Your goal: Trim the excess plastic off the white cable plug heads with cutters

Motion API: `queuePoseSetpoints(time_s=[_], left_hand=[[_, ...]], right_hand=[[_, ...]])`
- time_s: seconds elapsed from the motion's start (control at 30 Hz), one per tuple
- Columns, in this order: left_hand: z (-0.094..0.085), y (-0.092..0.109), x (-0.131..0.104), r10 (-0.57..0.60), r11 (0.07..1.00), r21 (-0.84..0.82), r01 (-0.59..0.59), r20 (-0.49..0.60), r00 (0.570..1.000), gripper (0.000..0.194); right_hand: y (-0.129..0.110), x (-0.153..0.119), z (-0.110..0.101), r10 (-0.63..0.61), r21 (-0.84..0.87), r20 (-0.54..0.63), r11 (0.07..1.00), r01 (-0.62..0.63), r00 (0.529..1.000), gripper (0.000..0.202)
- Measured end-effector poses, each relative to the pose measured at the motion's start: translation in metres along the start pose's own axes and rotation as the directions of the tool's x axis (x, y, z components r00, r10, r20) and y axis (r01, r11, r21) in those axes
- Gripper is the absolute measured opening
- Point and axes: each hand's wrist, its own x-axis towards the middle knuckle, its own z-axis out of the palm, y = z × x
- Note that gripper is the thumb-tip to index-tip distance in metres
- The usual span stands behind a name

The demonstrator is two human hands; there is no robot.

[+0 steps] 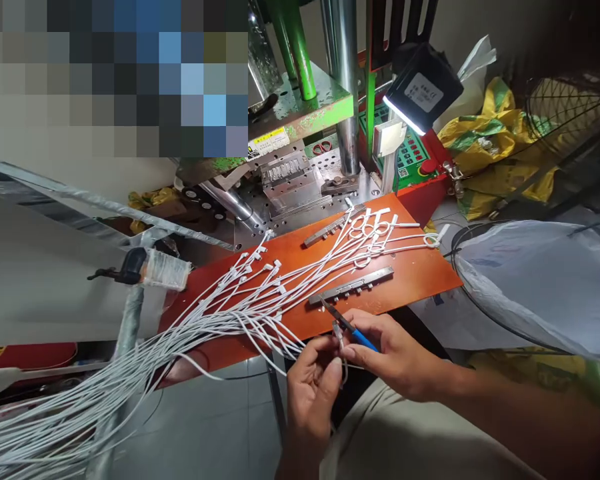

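Observation:
My left hand is closed, pinching a white cable near a small pale connector at its end. In my right hand is a slim blue-handled hand tool with a dark, narrow tip; its exact kind is unclear. The tip points up and left, towards a metal bar with small pegs along one side. My right thumb is beside the connector, close to the left fingertips. A bundle of white cables with small connectors lies across the orange-red board beyond my hands.
Behind the board stands a green press with a metal mould block. A lit lamp hangs near the green control panel. A second metal bar lies under cable ends. At right is a bin lined with white plastic.

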Motion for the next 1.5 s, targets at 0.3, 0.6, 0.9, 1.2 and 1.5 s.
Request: queuePoseSetpoints(time_s=[0.3,0.6,0.9,1.2,1.5], left_hand=[[-0.012,-0.001,0.025,-0.07,0.997,-0.036,0.071,0.033,0.997,0.036],[-0.008,-0.003,0.025,0.101,0.986,-0.128,-0.104,-0.028,0.995,0.025],[-0.004,-0.008,0.024,0.237,0.966,-0.095,-0.24,-0.035,0.971,0.012],[0.005,-0.006,0.019,0.198,0.977,-0.041,-0.207,-0.157,0.967,0.022],[0.008,-0.006,0.017,0.169,0.985,0.021,-0.169,-0.261,0.95,0.032]], right_hand=[[0.001,-0.002,0.0,0.023,-0.198,0.084,0.98,-0.006,0.996,0.028],[0.017,-0.031,-0.01,-0.283,-0.671,0.07,0.696,0.255,0.957,0.041],[0.013,-0.026,-0.014,-0.447,-0.85,0.141,0.403,0.339,0.883,0.046],[0.012,-0.03,-0.01,-0.435,-0.795,0.192,0.457,0.399,0.88,0.048],[0.018,-0.026,-0.024,-0.449,-0.883,0.156,0.335,0.328,0.88,0.042]])
